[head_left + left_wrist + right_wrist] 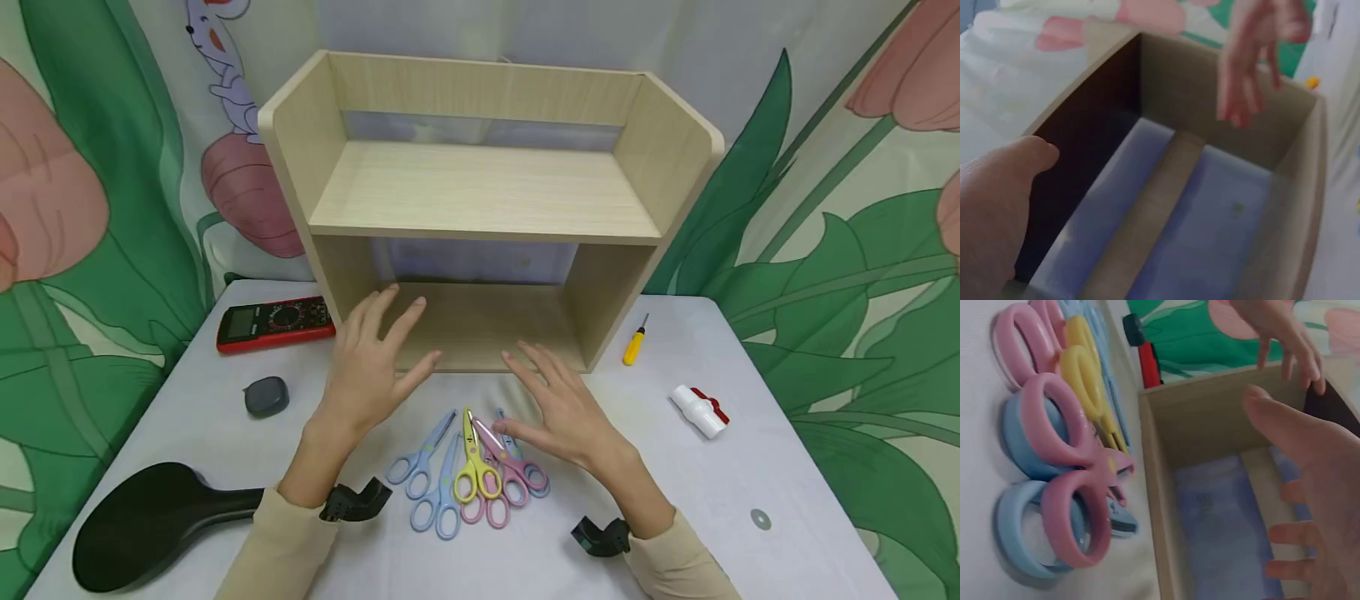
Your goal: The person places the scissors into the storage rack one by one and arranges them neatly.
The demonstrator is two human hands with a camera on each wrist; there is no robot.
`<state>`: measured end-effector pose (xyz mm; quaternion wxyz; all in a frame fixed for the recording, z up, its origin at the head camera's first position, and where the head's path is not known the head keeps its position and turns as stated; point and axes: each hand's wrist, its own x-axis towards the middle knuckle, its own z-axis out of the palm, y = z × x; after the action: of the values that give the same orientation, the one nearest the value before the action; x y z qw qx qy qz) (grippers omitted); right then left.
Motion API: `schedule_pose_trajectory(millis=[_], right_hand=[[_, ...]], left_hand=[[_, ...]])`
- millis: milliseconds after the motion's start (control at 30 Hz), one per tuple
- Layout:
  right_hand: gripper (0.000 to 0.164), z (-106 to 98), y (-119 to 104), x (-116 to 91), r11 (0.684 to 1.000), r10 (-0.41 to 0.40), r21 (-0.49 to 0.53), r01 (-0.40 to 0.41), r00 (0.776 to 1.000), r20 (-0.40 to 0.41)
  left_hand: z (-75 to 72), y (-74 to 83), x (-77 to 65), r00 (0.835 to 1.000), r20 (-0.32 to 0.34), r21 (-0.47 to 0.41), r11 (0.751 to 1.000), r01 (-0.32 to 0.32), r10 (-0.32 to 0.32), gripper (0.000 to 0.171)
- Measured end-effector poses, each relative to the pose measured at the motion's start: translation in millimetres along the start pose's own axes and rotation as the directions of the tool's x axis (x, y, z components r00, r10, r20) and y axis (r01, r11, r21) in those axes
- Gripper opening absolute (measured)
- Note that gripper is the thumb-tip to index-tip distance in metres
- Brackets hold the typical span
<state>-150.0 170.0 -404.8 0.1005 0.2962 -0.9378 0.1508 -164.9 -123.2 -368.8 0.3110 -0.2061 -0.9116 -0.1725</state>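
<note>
Several small scissors with blue, yellow and pink handles lie in a fanned, overlapping pile on the white table; the yellow scissors (467,475), the blue scissors (446,500) and the pink scissors (517,475) point toward the shelf. Behind them stands a two-tier pale wooden shelf (487,192). My left hand (367,367) is spread over the shelf's lower left front, holding nothing. To the right of it, my right hand (558,408) hovers palm down, fingers extended, overlapping the right side of the pile. In the right wrist view, the pink scissors (1075,519) lie left of my hand.
On the left are a red-and-black multimeter (273,323), a small dark grey tape measure (266,397) and a black ladle-like utensil (142,525). A yellow screwdriver (634,346), a white valve with red handle (699,412) and a grey washer (761,519) lie on the right.
</note>
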Motion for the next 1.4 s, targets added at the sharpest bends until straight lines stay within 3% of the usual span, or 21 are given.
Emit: schedule_pose_trajectory(millis=[67, 133, 200, 300, 400, 567, 667, 767, 967, 1100, 1233, 1300, 1400], right_hand=[[0.096, 2, -1, 1, 1.0, -0.01, 0.027, 0.009, 0.999, 0.04], [0.102, 5, -3, 0, 0.998, -0.019, 0.054, 0.014, 0.995, 0.096], [0.107, 9, -5, -2, 0.998, -0.019, 0.07, 0.008, 0.986, 0.164], [0.111, 14, -8, -7, 0.996, -0.016, 0.089, -0.005, 0.972, 0.233], [0.112, 19, -12, -15, 0.997, -0.022, 0.077, 0.001, 0.96, 0.278], [0.1, 22, -16, -30, 1.0, -0.025, 0.006, 0.024, 0.952, 0.304], [0.084, 22, -19, -39, 0.998, -0.024, -0.044, 0.04, 0.949, 0.314], [0.07, 22, -19, -46, 0.996, -0.037, -0.07, 0.062, 0.949, 0.313], [0.052, 18, -18, -44, 0.997, -0.073, 0.007, 0.073, 0.966, 0.246], [0.053, 0, -22, -31, 0.995, -0.086, 0.075, 0.073, 0.976, 0.202], [0.057, -27, -37, -3, 0.979, -0.164, 0.131, 0.157, 0.985, 0.048], [0.059, -40, -47, 16, 0.959, -0.241, 0.133, 0.25, 0.967, -0.078], [0.059, -58, -64, 49, 0.922, -0.329, 0.112, 0.37, 0.903, -0.276]], left_hand=[[-7.2, -9.2, 5.9, 0.99, -0.143, -0.03, 1.0, 0.007, -0.012, 0.062], [-13.1, -17.8, 9.9, 0.967, -0.249, -0.053, 0.998, 0.032, -0.044, 0.059], [-18.2, -25.4, 12.8, 0.942, -0.322, -0.083, 0.994, 0.067, -0.09, 0.059], [-21.9, -35.4, 14.6, 0.911, -0.377, -0.14, 0.983, 0.121, -0.166, 0.061], [-23.2, -44.4, 13.6, 0.89, -0.375, -0.204, 0.96, 0.192, -0.257, 0.063], [-18.9, -53.7, 10.2, 0.851, -0.31, -0.337, 0.886, 0.32, -0.425, 0.063], [-15.0, -56.5, 7.1, 0.839, -0.278, -0.358, 0.861, 0.361, -0.468, 0.054], [-11.4, -58.3, 5.3, 0.837, -0.279, -0.351, 0.861, 0.367, -0.47, 0.045], [-7.6, -59.3, 6.8, 0.847, -0.272, -0.357, 0.865, 0.351, -0.456, 0.04], [-7.5, -59.0, 6.6, 0.851, -0.274, -0.36, 0.869, 0.341, -0.447, 0.039], [-7.7, -59.5, 6.2, 0.849, -0.283, -0.362, 0.869, 0.337, -0.447, 0.038], [-7.7, -59.8, 6.0, 0.849, -0.28, -0.363, 0.868, 0.339, -0.449, 0.038], [-7.0, -60.6, 5.3, 0.85, -0.272, -0.365, 0.866, 0.343, -0.452, 0.038]])
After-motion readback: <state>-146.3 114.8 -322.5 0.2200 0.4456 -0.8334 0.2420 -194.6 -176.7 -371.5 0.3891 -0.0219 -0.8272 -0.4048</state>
